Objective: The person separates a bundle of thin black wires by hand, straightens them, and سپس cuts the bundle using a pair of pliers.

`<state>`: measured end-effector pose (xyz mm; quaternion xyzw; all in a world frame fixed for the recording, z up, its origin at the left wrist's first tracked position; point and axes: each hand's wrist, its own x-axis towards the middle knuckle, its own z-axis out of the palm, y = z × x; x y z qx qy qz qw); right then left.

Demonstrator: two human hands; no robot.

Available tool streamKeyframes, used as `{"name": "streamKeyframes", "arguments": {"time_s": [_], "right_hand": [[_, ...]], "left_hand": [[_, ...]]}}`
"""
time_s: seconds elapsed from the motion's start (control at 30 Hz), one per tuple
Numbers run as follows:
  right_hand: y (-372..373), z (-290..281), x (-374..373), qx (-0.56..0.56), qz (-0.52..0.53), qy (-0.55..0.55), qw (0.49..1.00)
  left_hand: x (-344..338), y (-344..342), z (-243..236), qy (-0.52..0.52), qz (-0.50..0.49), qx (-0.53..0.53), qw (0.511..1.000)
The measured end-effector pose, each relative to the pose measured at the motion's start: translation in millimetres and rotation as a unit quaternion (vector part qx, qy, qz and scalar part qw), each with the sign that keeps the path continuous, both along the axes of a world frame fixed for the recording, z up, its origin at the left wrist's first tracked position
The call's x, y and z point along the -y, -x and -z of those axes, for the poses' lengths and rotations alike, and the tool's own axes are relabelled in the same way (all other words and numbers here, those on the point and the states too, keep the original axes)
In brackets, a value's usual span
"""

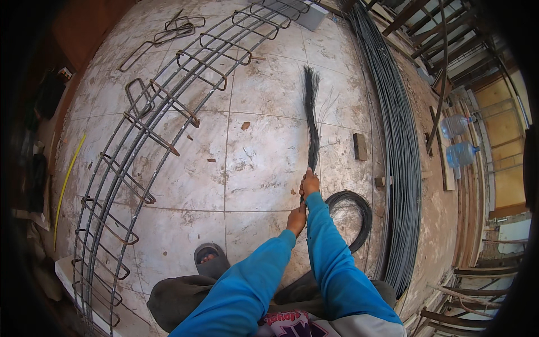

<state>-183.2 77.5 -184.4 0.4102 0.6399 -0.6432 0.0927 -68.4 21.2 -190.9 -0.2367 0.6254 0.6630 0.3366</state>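
Head view, only one: got right hand wrapped round wire bundle near centre of frame, left hand clamped on near end, just below. Bundle running from hands toward top centre, over tiled floor; can't tell how much of it rests there. Far end frayed, few thin strands splayed off to the right. Can't make out finger detail or grip pressure.

To do it well, judging from this: squeeze firmly with right hand to stop strands slipping, steady near end with left. Comb stray strands in before any pull or twist; likely to snag otherwise. Point tips away from body. Swing clear of wood block and wire coil, both right of centre. Also mind long rod stack at right, rebar cage at left.
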Motion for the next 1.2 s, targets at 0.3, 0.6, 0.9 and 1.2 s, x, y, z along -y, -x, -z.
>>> {"name": "streamKeyframes", "arguments": {"time_s": [0.3, 0.6, 0.9, 1.2], "right_hand": [[25.6, -98.5, -137.8, -0.162, -0.138, -0.354, 0.911], [-93.9, -358.6, -222.7, -0.061, -0.387, -0.545, 0.741], [-129.0, -518.8, -188.7, -0.058, -0.486, -0.709, 0.508], [-37.5, -573.2, -218.5, -0.242, -0.34, -0.882, 0.217]], "left_hand": [[-46.9, 20.7, -88.4, -0.287, 0.039, -0.158, 0.944], [-7.1, 79.4, -164.6, 0.269, -0.017, -0.628, 0.73], [-12.1, 101.9, -189.8, 0.142, -0.046, -0.737, 0.659], [20.7, 103.3, -217.5, -0.091, 0.352, -0.31, 0.878]]}}
